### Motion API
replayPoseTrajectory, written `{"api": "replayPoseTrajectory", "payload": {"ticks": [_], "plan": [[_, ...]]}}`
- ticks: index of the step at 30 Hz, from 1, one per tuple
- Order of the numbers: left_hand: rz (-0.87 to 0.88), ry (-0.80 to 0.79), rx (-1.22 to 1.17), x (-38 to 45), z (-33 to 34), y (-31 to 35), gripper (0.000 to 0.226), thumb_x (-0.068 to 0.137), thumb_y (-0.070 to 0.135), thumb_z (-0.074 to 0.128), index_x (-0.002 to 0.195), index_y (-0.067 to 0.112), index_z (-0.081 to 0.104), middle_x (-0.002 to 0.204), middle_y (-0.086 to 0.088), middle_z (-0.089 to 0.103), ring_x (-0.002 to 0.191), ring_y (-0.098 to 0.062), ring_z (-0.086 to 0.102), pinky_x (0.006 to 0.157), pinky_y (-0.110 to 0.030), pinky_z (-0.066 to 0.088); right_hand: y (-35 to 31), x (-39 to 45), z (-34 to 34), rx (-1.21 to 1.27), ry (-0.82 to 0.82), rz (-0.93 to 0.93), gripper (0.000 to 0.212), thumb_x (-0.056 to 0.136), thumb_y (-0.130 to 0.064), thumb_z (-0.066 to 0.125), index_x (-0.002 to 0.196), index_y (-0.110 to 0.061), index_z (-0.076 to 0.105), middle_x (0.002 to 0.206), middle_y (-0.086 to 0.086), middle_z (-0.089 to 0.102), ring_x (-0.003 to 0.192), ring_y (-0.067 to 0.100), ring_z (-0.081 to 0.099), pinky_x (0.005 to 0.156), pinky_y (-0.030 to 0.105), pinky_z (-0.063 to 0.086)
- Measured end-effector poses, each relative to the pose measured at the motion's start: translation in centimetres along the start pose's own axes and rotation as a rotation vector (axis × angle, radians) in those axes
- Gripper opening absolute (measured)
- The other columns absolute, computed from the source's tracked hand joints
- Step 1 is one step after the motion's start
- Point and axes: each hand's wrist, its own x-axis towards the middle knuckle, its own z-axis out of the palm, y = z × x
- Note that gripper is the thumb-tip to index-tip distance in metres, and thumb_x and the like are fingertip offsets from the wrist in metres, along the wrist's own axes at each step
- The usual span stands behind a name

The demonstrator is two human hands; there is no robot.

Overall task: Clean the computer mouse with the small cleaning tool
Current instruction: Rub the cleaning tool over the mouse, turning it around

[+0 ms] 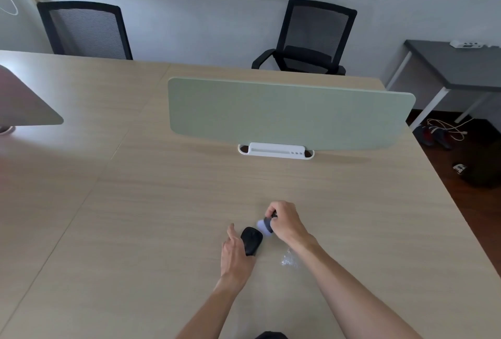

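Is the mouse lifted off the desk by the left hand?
No, the mouse lies flat on the desk, and the left hand only rests open against its side.

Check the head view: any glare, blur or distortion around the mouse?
Head view: wide-angle bending curves the table edges; bright glare patch at far left, none on the mouse; the tool tip looks slightly blurred in the right hand; mouse detail is lost in its dark surface.
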Motion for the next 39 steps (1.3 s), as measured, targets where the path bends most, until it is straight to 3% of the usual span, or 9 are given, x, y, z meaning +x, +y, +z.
{"api": "replayPoseTrajectory", "payload": {"ticks": [5, 8, 10, 13, 19, 25, 31, 36, 39], "plan": [[0.016, -0.005, -0.015, -0.2, 0.0, 0.4, 0.065, 0.072, -0.003, 0.057, 0.131, 0.006, 0.029, 0.090, -0.009, 0.062, 0.079, -0.024, 0.060, 0.064, -0.033, 0.049, -1.7, 0.6, 1.9, 0.115, -0.084, -0.045, 0.032, 0.074, 0.012, 0.045, 0.081, -0.005, 0.071, 0.085, 0.004, 0.068, 0.079, 0.017, 0.058, 0.060, 0.008, 0.040], [0.029, -0.024, -0.035, 0.0, 0.0, 0.5, 0.090, 0.072, -0.004, 0.061, 0.147, 0.005, 0.012, 0.093, -0.006, 0.067, 0.084, -0.022, 0.064, 0.064, -0.025, 0.048, -1.0, 0.6, 1.4, 0.018, -0.143, -0.033, 0.032, 0.073, 0.013, 0.040, 0.081, 0.000, 0.069, 0.094, 0.014, 0.070, 0.087, 0.028, 0.064, 0.069, 0.028, 0.049], [0.038, -0.030, -0.032, 0.0, 0.0, 0.5, 0.095, 0.072, -0.006, 0.061, 0.149, 0.006, 0.007, 0.093, -0.006, 0.068, 0.085, -0.022, 0.065, 0.065, -0.025, 0.048, -0.2, 0.5, 0.4, -0.123, -0.169, -0.006, 0.026, 0.065, 0.015, 0.037, 0.059, 0.001, 0.057, 0.071, 0.018, 0.058, 0.065, 0.037, 0.053, 0.056, 0.040, 0.044], [0.058, -0.041, -0.035, 0.0, 0.0, 0.6, 0.094, 0.074, -0.006, 0.064, 0.148, 0.009, 0.007, 0.094, -0.006, 0.067, 0.086, -0.023, 0.064, 0.070, -0.030, 0.053, 1.0, 0.4, -1.3, -0.252, -0.177, 0.046, 0.019, 0.061, 0.016, 0.035, 0.051, 0.000, 0.039, 0.060, 0.015, 0.038, 0.056, 0.030, 0.029, 0.052, 0.033, 0.025], [0.064, -0.049, -0.037, 0.4, 0.0, 1.0, 0.088, 0.076, -0.002, 0.065, 0.146, 0.010, 0.013, 0.094, -0.005, 0.068, 0.084, -0.023, 0.065, 0.069, -0.032, 0.055, 2.4, -1.6, -0.1, 0.158, 0.037, 0.070, 0.033, 0.075, 0.015, 0.048, 0.083, -0.001, 0.075, 0.092, 0.009, 0.073, 0.084, 0.015, 0.061, 0.063, 0.001, 0.041], [0.045, -0.042, 0.008, 0.6, -0.3, 1.0, 0.079, 0.075, 0.006, 0.069, 0.140, 0.010, 0.024, 0.093, -0.010, 0.065, 0.087, -0.028, 0.064, 0.072, -0.037, 0.055, 3.2, -5.3, 1.3, 0.049, 0.045, 0.082, 0.027, 0.060, -0.001, 0.040, 0.072, 0.003, 0.064, 0.083, 0.019, 0.063, 0.075, 0.037, 0.061, 0.060, 0.050, 0.057], [0.058, -0.064, 0.041, 0.4, -0.7, 0.1, 0.076, 0.064, 0.016, 0.083, 0.126, 0.012, 0.039, 0.104, -0.008, 0.063, 0.094, -0.029, 0.060, 0.074, -0.038, 0.054, 2.3, -5.1, 2.6, 0.240, 0.095, 0.084, 0.030, 0.070, 0.013, 0.050, 0.080, -0.004, 0.074, 0.082, 0.002, 0.068, 0.078, 0.014, 0.060, 0.063, 0.004, 0.042], [0.094, -0.099, 0.102, 0.1, -0.3, -1.1, 0.081, 0.063, 0.025, 0.082, 0.133, 0.017, 0.040, 0.112, -0.010, 0.057, 0.103, -0.029, 0.054, 0.078, -0.030, 0.044, 3.9, -6.5, 3.0, 0.145, 0.039, 0.079, 0.025, 0.067, 0.004, 0.047, 0.076, -0.005, 0.068, 0.085, 0.005, 0.067, 0.079, 0.021, 0.061, 0.066, 0.030, 0.051], [0.141, -0.082, 0.078, -0.6, 0.2, -1.5, 0.073, 0.069, 0.013, 0.069, 0.135, 0.022, 0.038, 0.120, -0.002, 0.050, 0.116, -0.028, 0.047, 0.087, -0.029, 0.042, 4.3, -7.3, 3.0, 0.176, 0.123, 0.054, 0.027, 0.069, 0.008, 0.045, 0.076, -0.008, 0.066, 0.084, 0.002, 0.064, 0.078, 0.017, 0.058, 0.063, 0.021, 0.045]]}}
